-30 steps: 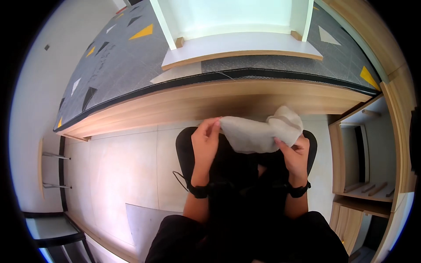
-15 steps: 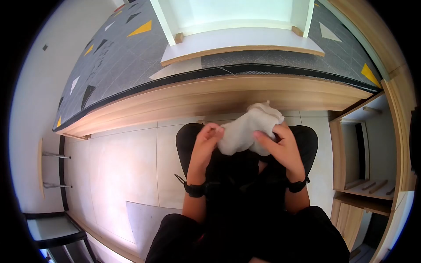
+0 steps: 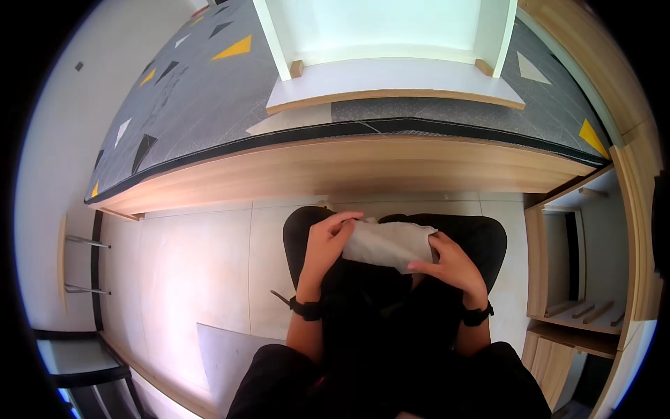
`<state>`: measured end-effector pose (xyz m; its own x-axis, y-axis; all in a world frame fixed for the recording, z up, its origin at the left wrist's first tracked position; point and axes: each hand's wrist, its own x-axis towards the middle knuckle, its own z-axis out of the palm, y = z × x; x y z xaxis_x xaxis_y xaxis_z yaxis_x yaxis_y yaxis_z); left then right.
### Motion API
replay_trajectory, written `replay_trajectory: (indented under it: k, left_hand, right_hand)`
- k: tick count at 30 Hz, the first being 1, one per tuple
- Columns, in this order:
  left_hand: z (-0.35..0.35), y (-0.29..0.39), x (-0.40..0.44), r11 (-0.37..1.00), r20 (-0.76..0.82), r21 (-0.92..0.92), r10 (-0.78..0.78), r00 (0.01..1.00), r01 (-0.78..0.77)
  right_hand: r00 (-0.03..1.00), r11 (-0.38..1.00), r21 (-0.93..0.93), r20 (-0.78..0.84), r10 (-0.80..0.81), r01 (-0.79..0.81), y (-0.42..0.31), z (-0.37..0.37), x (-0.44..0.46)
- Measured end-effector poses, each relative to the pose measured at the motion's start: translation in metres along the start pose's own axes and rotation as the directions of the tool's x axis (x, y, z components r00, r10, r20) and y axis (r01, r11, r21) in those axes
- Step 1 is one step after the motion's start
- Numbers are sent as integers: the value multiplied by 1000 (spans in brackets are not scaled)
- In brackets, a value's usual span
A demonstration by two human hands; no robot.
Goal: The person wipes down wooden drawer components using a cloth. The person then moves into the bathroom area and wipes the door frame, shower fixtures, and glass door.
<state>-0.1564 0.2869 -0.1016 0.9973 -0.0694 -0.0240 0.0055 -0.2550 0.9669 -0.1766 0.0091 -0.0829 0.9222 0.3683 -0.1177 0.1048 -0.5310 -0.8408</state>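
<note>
A light grey-white cloth is stretched between my two hands, over my dark-clothed lap. My left hand grips its left end, fingers bent along the upper corner. At the right end, my right hand pinches the cloth, thumb in front and fingers behind the edge. The cloth looks folded or doubled, lying lower and flatter than a bunched shape. Each wrist wears a black band.
A bed with a wooden side rail and patterned grey mattress stands in front. On it sits a white drawer-like unit. Wooden shelving is at the right. A grey flat panel lies on the tiled floor at left.
Both hands have come down closer to my lap with the cloth. It was bunched and raised at its top right, and is now drawn out flatter between them.
</note>
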Motion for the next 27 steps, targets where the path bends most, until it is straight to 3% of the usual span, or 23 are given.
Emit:
replay_trajectory:
  k: [3,5,6,8,9,10,11,13,15,16,17,18,19,20,21,23,24,26,27]
  left_hand:
    - [11,7,5,991,-57,-113,-76,996,69]
    - [16,9,5,929,-60,-366,-76,995,49]
    - [12,11,6,930,-59,-365,-76,995,49]
    - [1,20,13,950,92,-297,-69,993,94]
    - [-3,34,17,951,89,-296,-66,994,90]
    - [-7,56,20,951,45,-310,17,999,-3]
    - [-10,79,23,943,1,-321,99,995,-94]
    - [-15,121,35,840,-175,-325,398,901,-434]
    - [-18,168,54,692,-295,-213,628,720,-690]
    - [-23,183,72,657,-309,54,727,614,-752]
    - [-27,193,91,574,-282,317,817,503,-755]
    - [-28,196,111,576,-278,313,816,507,-755]
    - [-26,196,130,499,-185,622,842,507,-603]
    - [-24,192,139,337,-92,857,845,526,-391]
    - [-21,182,142,334,-94,858,850,519,-392]
    - [-15,160,144,317,-143,926,794,591,-203]
    - [-17,162,138,313,-146,928,805,575,-202]
    - [-18,160,111,269,-107,918,876,471,-290]
    - [-19,171,93,373,-147,793,884,443,-482]
  right_hand:
    - [1000,984,-179,12,3,-1,0,-1,4]
    - [998,958,-285,27,49,-40,2,-2,5]
    - [999,954,-300,-3,33,-32,3,-6,8]
    - [999,949,-313,-35,10,-20,-4,-14,15]
    - [990,948,-313,-142,7,-51,-18,-25,17]
    - [969,947,-312,-246,3,-82,-32,-37,19]
    - [931,968,-251,-357,-73,-20,-51,-49,20]
    - [793,963,-221,-554,-254,155,-80,-72,32]
    - [552,877,-345,-683,-478,334,-109,-96,57]
    - [394,807,-439,-713,-580,395,-129,-102,76]
    - [320,767,-532,-702,-637,359,-139,-107,98]
    - [249,722,-617,-680,-690,314,-148,-111,119]
    - [174,663,-696,-642,-747,276,-151,-109,144]
    - [100,597,-768,-591,-800,232,-147,-104,163]
    - [93,592,-771,-589,-803,232,-135,-98,173]
    - [400,443,-888,-364,-841,124,-115,-89,194]
    - [383,434,-892,-360,-851,124,-116,-88,195]
    - [485,510,-840,-374,-791,185,-114,-78,180]
    - [417,458,-870,-354,-837,182,-117,-79,175]
